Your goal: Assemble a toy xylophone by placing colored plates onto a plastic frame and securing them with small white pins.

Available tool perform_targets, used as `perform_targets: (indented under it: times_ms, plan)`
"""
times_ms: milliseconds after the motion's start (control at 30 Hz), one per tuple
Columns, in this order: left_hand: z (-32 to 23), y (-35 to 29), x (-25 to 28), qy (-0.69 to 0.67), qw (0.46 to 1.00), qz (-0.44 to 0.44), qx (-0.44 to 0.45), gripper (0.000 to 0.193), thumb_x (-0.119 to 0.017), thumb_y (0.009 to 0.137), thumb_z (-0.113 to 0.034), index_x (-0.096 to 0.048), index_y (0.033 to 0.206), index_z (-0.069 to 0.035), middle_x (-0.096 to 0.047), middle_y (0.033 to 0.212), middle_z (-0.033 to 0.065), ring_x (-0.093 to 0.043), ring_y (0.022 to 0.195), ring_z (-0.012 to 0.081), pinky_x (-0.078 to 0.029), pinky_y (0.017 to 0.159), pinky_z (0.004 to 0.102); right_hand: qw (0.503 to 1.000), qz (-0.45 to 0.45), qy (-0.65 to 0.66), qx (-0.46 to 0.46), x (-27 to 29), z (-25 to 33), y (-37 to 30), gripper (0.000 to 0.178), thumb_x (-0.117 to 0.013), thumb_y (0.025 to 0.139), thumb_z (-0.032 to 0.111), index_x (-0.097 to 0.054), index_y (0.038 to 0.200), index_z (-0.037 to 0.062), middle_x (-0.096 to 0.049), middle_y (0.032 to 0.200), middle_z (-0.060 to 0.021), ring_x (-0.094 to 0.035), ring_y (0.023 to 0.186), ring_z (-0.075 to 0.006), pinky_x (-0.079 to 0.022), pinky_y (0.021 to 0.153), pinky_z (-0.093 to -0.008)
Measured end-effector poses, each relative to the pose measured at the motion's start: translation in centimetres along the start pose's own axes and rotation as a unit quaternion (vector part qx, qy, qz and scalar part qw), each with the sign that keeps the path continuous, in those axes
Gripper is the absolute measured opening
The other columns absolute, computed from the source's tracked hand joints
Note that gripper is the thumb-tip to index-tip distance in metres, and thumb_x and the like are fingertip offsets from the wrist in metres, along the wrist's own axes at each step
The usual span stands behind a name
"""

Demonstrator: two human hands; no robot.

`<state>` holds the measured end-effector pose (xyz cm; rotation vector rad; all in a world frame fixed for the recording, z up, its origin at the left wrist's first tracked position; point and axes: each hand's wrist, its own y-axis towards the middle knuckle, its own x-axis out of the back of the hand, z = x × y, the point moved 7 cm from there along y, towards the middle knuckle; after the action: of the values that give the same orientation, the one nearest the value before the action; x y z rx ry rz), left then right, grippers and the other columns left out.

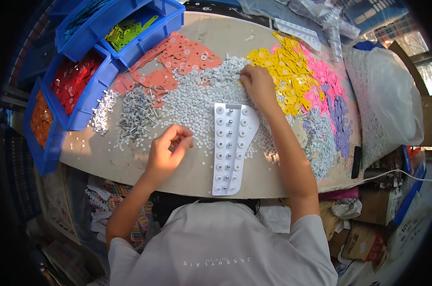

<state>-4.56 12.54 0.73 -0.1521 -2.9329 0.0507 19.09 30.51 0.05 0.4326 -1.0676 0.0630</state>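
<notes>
Beige and curved along its near edge, the table (192,164) spreads around a long white plastic rack (235,157) lying flat on it. Well to the rack's right bulges a translucent plastic bag (382,95); far off to its left stand blue plastic bins (151,40). Spreading from the rack's left side to beyond its far end is a heap of small white plastic discs (197,102). Farther past the rack, flat coral-red plastic tags (187,52) lie to the left, yellow plastic tags (292,66) and pink plastic tags (328,71) to the right.

From where I stand, the person's right hand (259,88) is just beyond the rack's far end, fingers bunched; I can't tell whether they grip anything. Left of the rack, the left hand (167,150) has thumb and forefinger curled close; whether they pinch something, I can't tell. Farther left of the rack lie shiny metal rivets (135,114). Small round metal heads (229,132) run down the rack's middle.
</notes>
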Motion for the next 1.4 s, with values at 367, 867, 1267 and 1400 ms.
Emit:
perform_targets:
  times_ms: [367, 867, 1267, 1400]
  plan:
    - [0.1, -2.5, -3.0, -0.077, 0.991, 0.091, 0.053, 0.009, -0.065, 0.096, -0.005, -0.069, 0.101, 0.002, -0.068, 0.095, 0.0041, -0.063, 0.089, 0.011, -0.05, 0.077, 0.0258, 0.982, 0.011, 0.158, -0.107, 3.7, 2.0, -3.4, 0.012, -0.072, 0.086, 0.008, -0.068, 0.095, -0.0006, -0.07, 0.087, -0.0149, -0.066, 0.081, -0.0302, -0.052, 0.076, -0.0385]
    - [-2.0, -5.0, -6.8, 0.121, 0.973, 0.125, -0.151, 0.009, -0.074, 0.084, -0.007, -0.072, 0.093, -0.007, -0.06, 0.086, 0.0055, -0.06, 0.083, 0.0234, -0.049, 0.069, 0.0372, 0.954, 0.149, 0.247, -0.08, 6.7, 10.3, -20.9, 0.009, -0.07, 0.087, 0.003, -0.066, 0.095, 0.0022, -0.063, 0.09, -0.0109, -0.058, 0.089, -0.0313, -0.046, 0.078, -0.0402]
    - [-2.8, -6.3, -6.7, 0.226, 0.92, 0.026, -0.319, 0.018, -0.083, 0.075, -0.008, -0.072, 0.089, -0.006, -0.062, 0.082, 0.0029, -0.056, 0.071, 0.0228, -0.045, 0.062, 0.0364, 0.989, 0.001, 0.145, 0.027, 5.6, 10.5, -23.3, 0.019, -0.075, 0.078, 0.002, -0.066, 0.095, 0.003, -0.06, 0.092, -0.0088, -0.056, 0.085, -0.0293, -0.045, 0.075, -0.04]
    - [-1.8, -5.1, -6.4, 0.163, 0.951, 0.062, -0.254, 0.011, -0.078, 0.08, -0.01, -0.071, 0.086, -0.006, -0.061, 0.08, 0.0033, -0.059, 0.076, 0.0246, -0.047, 0.066, 0.0377, 0.992, 0.0, 0.077, 0.103, 6.5, 11.5, -22.6, 0.024, -0.078, 0.073, 0.004, -0.068, 0.095, 0.0032, -0.061, 0.093, -0.0076, -0.058, 0.087, -0.0289, -0.047, 0.075, -0.04]
